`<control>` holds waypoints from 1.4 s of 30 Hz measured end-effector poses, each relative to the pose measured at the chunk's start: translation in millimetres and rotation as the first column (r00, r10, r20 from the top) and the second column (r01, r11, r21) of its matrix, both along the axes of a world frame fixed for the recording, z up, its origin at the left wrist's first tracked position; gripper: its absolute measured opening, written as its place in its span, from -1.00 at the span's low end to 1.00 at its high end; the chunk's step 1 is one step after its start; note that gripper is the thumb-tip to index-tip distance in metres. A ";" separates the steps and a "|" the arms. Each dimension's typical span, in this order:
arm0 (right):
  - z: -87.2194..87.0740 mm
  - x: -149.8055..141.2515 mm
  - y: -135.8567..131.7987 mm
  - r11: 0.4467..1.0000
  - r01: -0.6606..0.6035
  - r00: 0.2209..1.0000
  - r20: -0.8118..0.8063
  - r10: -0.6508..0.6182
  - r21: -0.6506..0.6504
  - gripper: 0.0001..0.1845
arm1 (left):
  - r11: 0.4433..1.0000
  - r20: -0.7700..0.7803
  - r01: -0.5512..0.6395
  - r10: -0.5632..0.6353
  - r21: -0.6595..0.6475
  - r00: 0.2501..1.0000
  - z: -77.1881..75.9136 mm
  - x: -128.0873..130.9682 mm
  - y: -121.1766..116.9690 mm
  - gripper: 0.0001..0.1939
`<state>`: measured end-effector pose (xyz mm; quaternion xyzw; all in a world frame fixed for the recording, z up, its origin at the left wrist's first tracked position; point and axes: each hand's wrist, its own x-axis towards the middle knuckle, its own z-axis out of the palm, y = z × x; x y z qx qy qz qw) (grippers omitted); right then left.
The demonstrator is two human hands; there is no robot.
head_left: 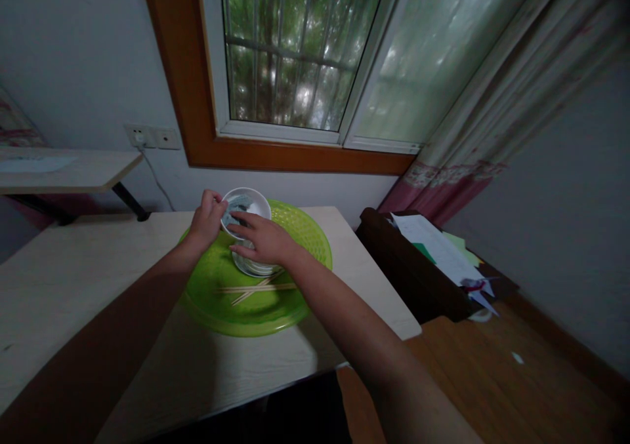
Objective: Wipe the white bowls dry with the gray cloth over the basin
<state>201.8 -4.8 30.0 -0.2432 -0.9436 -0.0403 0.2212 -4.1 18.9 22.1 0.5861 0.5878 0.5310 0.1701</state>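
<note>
White bowl in grip, a person works at a pale table, just left of the frame's centre. The left hand pinches the bowl's left rim, while the right hand, fingers spread, reaches over its near edge beside a grey-blue cloth lying inside; whether the fingertips touch the cloth cannot be told. Below, stacked dishes and crossed chopsticks rest on a lime-green tray. A window fills the upper centre.

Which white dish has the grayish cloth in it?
The upper bowl, held tilted in the left hand; the other dishes sit stacked below it, on the green tray.
</note>
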 end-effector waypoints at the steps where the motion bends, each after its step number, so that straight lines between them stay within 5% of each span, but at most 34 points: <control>1: 0.4 -0.4 -0.5 1.000 0.007 1.000 0.011 -0.008 0.011 -0.41 | 1.000 0.000 0.001 -0.001 -0.005 1.000 -0.2 -0.1 0.2 -0.74; 15: 5.3 -13.5 -12.6 0.940 0.331 0.944 -0.027 -0.330 0.082 -0.05 | 0.991 -0.023 0.134 -0.135 -0.031 0.991 4.8 6.7 -3.8 -0.70; 23: 11.7 -19.8 -16.8 0.896 0.436 0.896 0.057 -0.441 0.082 -0.34 | 0.997 -0.047 0.070 -0.071 -0.025 0.996 9.4 7.6 -9.6 -0.73; 34: 12.1 -12.3 -11.0 0.961 0.234 0.954 0.157 -0.256 0.144 -0.70 | 0.999 0.007 0.048 -0.048 -0.005 0.999 4.0 3.5 -6.3 -0.74; 42: -3.7 -6.8 -0.4 0.997 0.062 0.998 0.021 -0.063 0.053 -0.56 | 0.999 0.094 0.045 -0.043 -0.014 0.995 2.1 1.0 -0.6 -0.73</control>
